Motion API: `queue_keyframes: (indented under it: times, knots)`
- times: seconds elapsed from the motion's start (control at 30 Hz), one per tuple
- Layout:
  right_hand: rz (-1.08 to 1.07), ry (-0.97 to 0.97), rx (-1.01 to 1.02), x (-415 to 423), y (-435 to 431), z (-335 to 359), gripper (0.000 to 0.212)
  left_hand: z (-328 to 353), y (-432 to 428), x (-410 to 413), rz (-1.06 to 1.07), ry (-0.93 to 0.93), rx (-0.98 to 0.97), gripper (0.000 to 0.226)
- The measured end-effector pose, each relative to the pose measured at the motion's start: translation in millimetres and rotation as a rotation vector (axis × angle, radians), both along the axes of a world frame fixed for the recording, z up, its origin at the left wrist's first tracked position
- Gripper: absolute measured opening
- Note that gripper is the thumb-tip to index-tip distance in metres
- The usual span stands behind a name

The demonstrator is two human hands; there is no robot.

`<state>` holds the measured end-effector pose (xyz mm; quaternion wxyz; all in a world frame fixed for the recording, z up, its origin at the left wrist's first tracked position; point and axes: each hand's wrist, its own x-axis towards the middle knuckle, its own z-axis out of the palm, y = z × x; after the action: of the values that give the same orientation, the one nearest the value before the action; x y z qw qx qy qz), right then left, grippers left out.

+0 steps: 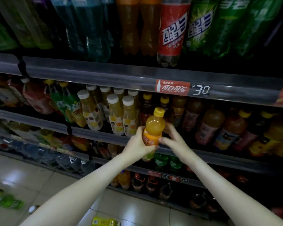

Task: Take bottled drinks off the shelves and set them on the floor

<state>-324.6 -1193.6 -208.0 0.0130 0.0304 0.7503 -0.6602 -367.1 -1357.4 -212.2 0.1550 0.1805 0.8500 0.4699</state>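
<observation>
Head view, one item in hand: orange drink bottle [153,128], yellow cap, orange label, standing upright in the air in front of the shelving and clear of any shelf. Left hand [136,144] is gripping it round the label from the left, fingers wrapping the lower body. Right hand [174,139] is cupping the opposite side, thumb lying against the label edge and fingers curving round behind the bottle. Immediately behind the grip, the shelf rail [104,136] is running across left to right. Up and to the left of the grip, white-capped juice bottles [114,111] are standing in rows on the shelf. To the right of the grip, dark tea bottles [209,126] with yellow caps are filling the same shelf. Above the grip, a red price tag [172,88] is sitting on the next rail, with a red-labelled large bottle [171,33] standing on the top shelf over it. Just below the grip, green bottles [160,160] are showing on the lower shelf. Far down and to the left of the grip, the tiled floor [23,173] is carrying blurred green floor bottles [8,201] lying on their sides; well below the grip, a yellow-labelled bottle [104,222] is lying at the frame's bottom edge.
</observation>
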Motion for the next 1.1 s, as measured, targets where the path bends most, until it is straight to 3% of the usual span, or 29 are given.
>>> queue_keyframes:
  times: [0.07, 0.17, 0.27, 0.4, 0.47, 0.67, 0.97, 1.1]
  knots:
    - [0.070, -0.055, 0.107, 4, 2, 3, 0.069, -1, 15, -3, -0.061, 0.023, -0.025, 0.077]
    - [-0.126, -0.019, 0.280, 5, 12, 4, 0.076, -2, 34, -8, -0.153, 0.074, -0.091, 0.078]
    - [-0.289, 0.055, 0.240, 11, 19, 4, 0.074, 0, 43, -17, -0.286, 0.181, -0.154, 0.086]
    - [-0.527, 0.165, 0.186, 1, 29, -1, 0.070, -15, 31, -33, -0.149, 0.795, -0.346, 0.083]
    - [-0.570, 0.157, 0.203, -8, 33, -4, 0.069, -26, 26, -44, 0.001, 0.900, -0.359, 0.086]
    - [-0.546, 0.083, 0.295, -39, 35, -19, 0.069, -43, 40, -58, 0.100, 0.935, -0.481, 0.104]
    - [-0.484, -0.064, 0.375, -56, 38, -33, 0.079, -54, 56, -61, 0.170, 0.885, -0.417, 0.102]
    - [-0.543, -0.013, 0.438, -40, 28, -42, 0.090, -56, 58, -58, 0.163, 0.889, -0.396, 0.098]
